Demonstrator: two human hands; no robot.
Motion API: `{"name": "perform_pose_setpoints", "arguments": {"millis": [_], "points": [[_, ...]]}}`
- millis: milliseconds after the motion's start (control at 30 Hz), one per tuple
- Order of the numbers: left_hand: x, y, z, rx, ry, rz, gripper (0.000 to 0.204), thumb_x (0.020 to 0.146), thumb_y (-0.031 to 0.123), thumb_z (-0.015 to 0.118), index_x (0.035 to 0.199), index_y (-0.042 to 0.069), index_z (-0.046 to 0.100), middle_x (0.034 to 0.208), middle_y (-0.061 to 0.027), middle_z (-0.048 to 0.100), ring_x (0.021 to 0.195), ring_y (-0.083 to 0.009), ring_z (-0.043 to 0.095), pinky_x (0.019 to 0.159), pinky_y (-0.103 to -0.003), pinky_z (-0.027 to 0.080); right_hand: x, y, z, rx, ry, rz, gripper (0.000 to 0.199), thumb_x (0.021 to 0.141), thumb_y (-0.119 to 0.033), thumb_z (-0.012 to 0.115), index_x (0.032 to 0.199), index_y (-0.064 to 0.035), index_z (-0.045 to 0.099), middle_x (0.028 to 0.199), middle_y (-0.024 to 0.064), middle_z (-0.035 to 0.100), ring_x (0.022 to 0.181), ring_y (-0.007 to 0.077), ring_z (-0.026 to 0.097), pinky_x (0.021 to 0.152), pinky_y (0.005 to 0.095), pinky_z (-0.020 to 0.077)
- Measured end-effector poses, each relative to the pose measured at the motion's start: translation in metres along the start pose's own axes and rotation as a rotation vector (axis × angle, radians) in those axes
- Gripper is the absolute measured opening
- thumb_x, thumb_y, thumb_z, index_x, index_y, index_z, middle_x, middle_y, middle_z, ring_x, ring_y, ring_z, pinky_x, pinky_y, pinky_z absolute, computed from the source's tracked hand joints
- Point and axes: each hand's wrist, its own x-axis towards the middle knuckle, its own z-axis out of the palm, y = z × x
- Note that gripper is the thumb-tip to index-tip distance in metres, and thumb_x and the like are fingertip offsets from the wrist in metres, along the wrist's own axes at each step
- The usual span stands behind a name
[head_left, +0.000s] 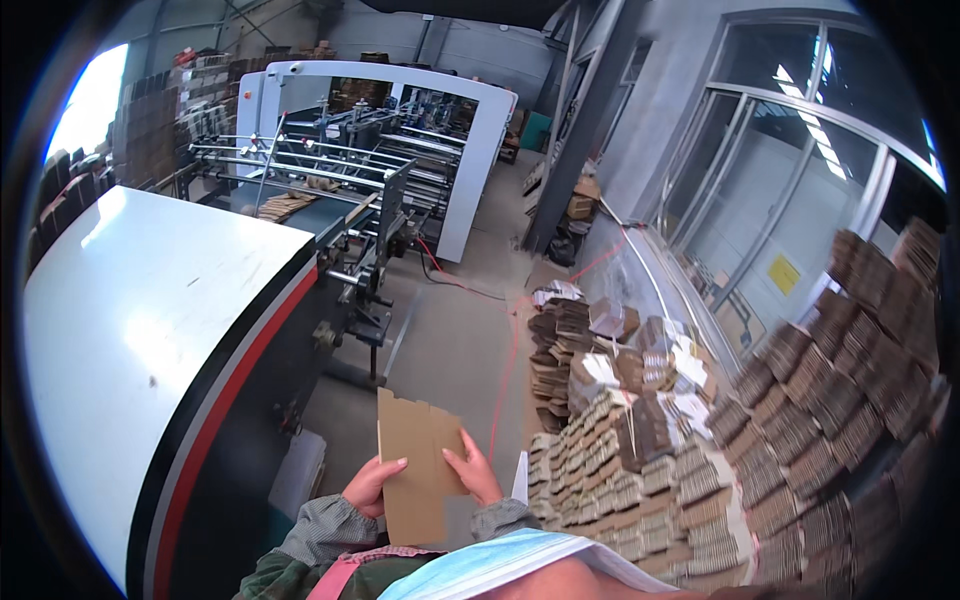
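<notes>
Left hand (374, 485) and right hand (473, 470) both gripping one flat cardboard blank (418, 465).

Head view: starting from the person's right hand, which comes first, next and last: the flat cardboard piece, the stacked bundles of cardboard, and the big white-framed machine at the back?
1. Flat cardboard piece: touching the right hand, held in front of the person.
2. Stacked cardboard bundles: just to the right, on the floor.
3. White-framed machine: far ahead, upper left.

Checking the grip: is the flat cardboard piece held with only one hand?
No: the left hand and the right hand both grip the cardboard piece.
</notes>
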Motion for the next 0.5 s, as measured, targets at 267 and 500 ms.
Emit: {"name": "perform_pose_setpoints", "arguments": {"millis": [267, 500], "points": [[0.361, 0.076, 0.01, 0.109, -0.379, -0.148, 0.038, 0.089, 0.011, 0.054, 0.124, -0.002, 0.048, 0.115, -0.0149, 0.059, 0.104, -0.0233, 0.06, 0.088, -0.036, 0.05, 0.221, -0.041, -0.197, -0.167, 0.462, -0.098, 0.063, 0.092, -0.021, 0.059, 0.142, 0.0031, 0.028, 0.141, 0.0165, 0.039, 0.126, 0.0213, 0.042, 0.102, 0.0306, 0.0358], [0.521, 0.108, -0.044, 0.56, 0.043, 0.156, 0.031, 0.09, 0.009, 0.054, 0.12, 0.0, 0.052, 0.099, -0.004, 0.063, 0.084, -0.0122, 0.061, 0.075, -0.028, 0.051, 0.404, -0.067, -0.292, 0.033, 0.416, -0.003, 0.034, 0.095, -0.015, 0.052, 0.124, 0.003, 0.052, 0.117, 0.0112, 0.06, 0.105, 0.0153, 0.057, 0.089, 0.0277, 0.0444]]}}
